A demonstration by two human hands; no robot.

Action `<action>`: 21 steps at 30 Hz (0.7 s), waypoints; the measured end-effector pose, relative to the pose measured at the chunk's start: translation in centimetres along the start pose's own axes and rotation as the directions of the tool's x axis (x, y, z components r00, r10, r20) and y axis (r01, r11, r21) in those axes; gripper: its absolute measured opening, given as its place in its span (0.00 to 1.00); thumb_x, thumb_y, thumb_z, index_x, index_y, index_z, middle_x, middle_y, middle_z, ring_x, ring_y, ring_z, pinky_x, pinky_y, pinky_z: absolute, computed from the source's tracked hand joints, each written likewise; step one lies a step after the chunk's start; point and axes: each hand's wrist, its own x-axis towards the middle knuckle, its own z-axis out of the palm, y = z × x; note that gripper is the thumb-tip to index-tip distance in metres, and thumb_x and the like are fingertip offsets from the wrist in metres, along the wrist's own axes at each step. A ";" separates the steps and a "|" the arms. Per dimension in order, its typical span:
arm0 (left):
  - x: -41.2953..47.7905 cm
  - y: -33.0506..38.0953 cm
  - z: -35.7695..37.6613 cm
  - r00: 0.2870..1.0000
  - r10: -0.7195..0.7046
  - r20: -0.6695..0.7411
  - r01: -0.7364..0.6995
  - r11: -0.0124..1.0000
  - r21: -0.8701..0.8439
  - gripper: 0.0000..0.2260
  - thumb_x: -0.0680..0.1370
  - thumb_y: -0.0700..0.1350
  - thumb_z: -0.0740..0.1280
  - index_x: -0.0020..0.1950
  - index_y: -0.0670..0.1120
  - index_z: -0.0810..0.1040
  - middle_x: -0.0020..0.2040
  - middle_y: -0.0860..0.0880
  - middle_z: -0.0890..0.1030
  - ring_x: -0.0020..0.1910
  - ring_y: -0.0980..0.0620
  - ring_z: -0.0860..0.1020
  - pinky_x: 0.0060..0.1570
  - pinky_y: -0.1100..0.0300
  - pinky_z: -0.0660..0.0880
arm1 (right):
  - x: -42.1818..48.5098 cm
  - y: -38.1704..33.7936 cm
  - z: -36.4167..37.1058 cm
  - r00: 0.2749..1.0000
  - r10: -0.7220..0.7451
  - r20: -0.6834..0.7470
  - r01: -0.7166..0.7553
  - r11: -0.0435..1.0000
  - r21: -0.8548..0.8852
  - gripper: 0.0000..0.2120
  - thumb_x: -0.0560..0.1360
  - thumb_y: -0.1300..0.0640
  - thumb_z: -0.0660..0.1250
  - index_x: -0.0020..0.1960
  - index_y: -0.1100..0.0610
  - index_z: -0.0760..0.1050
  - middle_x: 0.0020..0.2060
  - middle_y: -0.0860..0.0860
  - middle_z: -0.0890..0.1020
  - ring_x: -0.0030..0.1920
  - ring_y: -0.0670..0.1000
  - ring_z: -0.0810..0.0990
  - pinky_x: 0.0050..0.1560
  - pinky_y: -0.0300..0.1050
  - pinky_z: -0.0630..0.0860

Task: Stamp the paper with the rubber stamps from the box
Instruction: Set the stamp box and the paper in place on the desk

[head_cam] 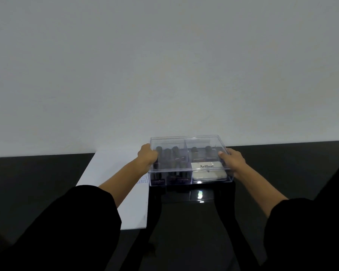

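Head view: the left hand point(148, 156) curls its grip round the 9 o'clock wall of the clear box point(188, 170), and the right hand point(233, 159) pinches the 3 o'clock wall, thumb on the top edge. The lid looks shut, with the rubber stamps point(175, 153) inside from 9 to 1 o'clock and the ink pad point(208, 171) at 4 o'clock. At the box's 9 o'clock the paper point(114, 169) lies on the worktop point(37, 182) with faint blue prints point(143, 179), so some stamping seems done; how much remains I cannot tell.
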 end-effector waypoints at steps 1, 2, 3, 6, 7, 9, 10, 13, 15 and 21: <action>-0.8 0.2 -0.1 1.000 0.000 -0.008 0.000 1.000 -0.004 0.16 0.76 0.31 0.60 0.64 0.33 0.69 0.62 0.35 0.73 0.52 0.41 0.72 0.46 0.57 0.67 | -0.7 -0.1 -0.6 1.000 -0.007 -0.007 0.007 1.000 0.000 0.15 0.79 0.57 0.59 0.64 0.60 0.72 0.58 0.60 0.78 0.52 0.56 0.75 0.54 0.46 0.71; -1.5 0.3 -0.1 1.000 0.005 -0.005 -0.005 1.000 -0.004 0.16 0.76 0.31 0.59 0.64 0.34 0.68 0.62 0.35 0.73 0.54 0.40 0.73 0.48 0.55 0.70 | -1.4 -0.1 -1.2 1.000 -0.014 -0.008 0.014 1.000 -0.003 0.15 0.79 0.58 0.59 0.64 0.60 0.72 0.58 0.60 0.78 0.52 0.56 0.75 0.53 0.46 0.71; -2.4 0.4 -0.2 1.000 0.005 -0.003 -0.005 1.000 0.005 0.17 0.76 0.31 0.59 0.65 0.34 0.68 0.62 0.35 0.73 0.55 0.40 0.73 0.51 0.53 0.72 | -2.2 -0.2 -1.8 1.000 -0.019 -0.011 0.019 1.000 -0.009 0.15 0.79 0.58 0.59 0.64 0.60 0.72 0.58 0.60 0.78 0.53 0.57 0.75 0.54 0.46 0.71; -5.6 0.8 -0.3 1.000 0.010 0.014 -0.011 1.000 0.023 0.19 0.76 0.31 0.58 0.67 0.36 0.67 0.63 0.36 0.73 0.61 0.37 0.72 0.60 0.50 0.73 | -4.9 -0.2 -3.6 0.999 -0.022 -0.029 0.021 1.000 -0.014 0.16 0.79 0.58 0.59 0.65 0.60 0.72 0.59 0.60 0.78 0.58 0.59 0.76 0.58 0.48 0.71; -6.8 1.0 -0.3 1.000 0.008 0.016 -0.008 1.000 0.029 0.19 0.76 0.31 0.59 0.67 0.37 0.68 0.63 0.37 0.74 0.61 0.38 0.73 0.61 0.50 0.74 | -5.8 -0.2 -4.2 0.999 -0.016 -0.035 0.016 1.000 -0.013 0.16 0.79 0.58 0.60 0.65 0.60 0.72 0.59 0.60 0.78 0.59 0.59 0.76 0.58 0.48 0.71; -8.9 1.1 -0.2 1.000 0.004 0.024 -0.004 1.000 0.018 0.18 0.76 0.33 0.60 0.66 0.37 0.69 0.62 0.38 0.75 0.61 0.38 0.74 0.60 0.49 0.75 | -7.7 0.2 -5.4 0.999 -0.006 -0.038 0.006 1.000 0.000 0.16 0.78 0.58 0.61 0.64 0.60 0.72 0.59 0.61 0.78 0.57 0.58 0.76 0.55 0.46 0.71; -10.0 1.2 -0.2 1.000 0.000 0.028 0.000 1.000 0.006 0.17 0.76 0.33 0.60 0.65 0.37 0.70 0.61 0.38 0.75 0.60 0.38 0.74 0.60 0.48 0.75 | -8.7 0.5 -5.8 1.000 0.004 -0.031 -0.004 1.000 0.008 0.16 0.78 0.58 0.61 0.64 0.60 0.72 0.59 0.61 0.78 0.56 0.58 0.77 0.54 0.46 0.72; -13.0 1.2 -0.2 0.999 0.006 0.041 -0.006 1.000 -0.003 0.16 0.76 0.33 0.61 0.64 0.37 0.71 0.61 0.39 0.76 0.59 0.38 0.74 0.60 0.48 0.74 | -11.5 1.4 -7.0 0.999 0.030 -0.023 -0.030 0.999 0.018 0.16 0.78 0.58 0.61 0.64 0.60 0.72 0.58 0.61 0.78 0.54 0.57 0.76 0.57 0.49 0.73; -14.5 0.9 -0.1 0.999 0.006 0.045 -0.005 1.000 -0.006 0.17 0.75 0.33 0.61 0.64 0.37 0.71 0.62 0.38 0.76 0.60 0.38 0.74 0.60 0.48 0.74 | -13.1 1.9 -7.5 0.999 0.036 -0.035 -0.035 0.999 0.022 0.15 0.78 0.58 0.61 0.63 0.60 0.73 0.58 0.61 0.78 0.56 0.58 0.77 0.59 0.51 0.73; -18.8 0.1 0.3 1.000 -0.004 0.010 0.004 1.000 -0.004 0.14 0.77 0.35 0.62 0.63 0.38 0.72 0.61 0.38 0.76 0.60 0.39 0.74 0.58 0.52 0.73 | -16.4 3.1 -8.4 0.997 0.072 -0.029 -0.071 0.997 0.033 0.15 0.77 0.58 0.62 0.63 0.59 0.74 0.58 0.60 0.79 0.59 0.59 0.76 0.58 0.48 0.73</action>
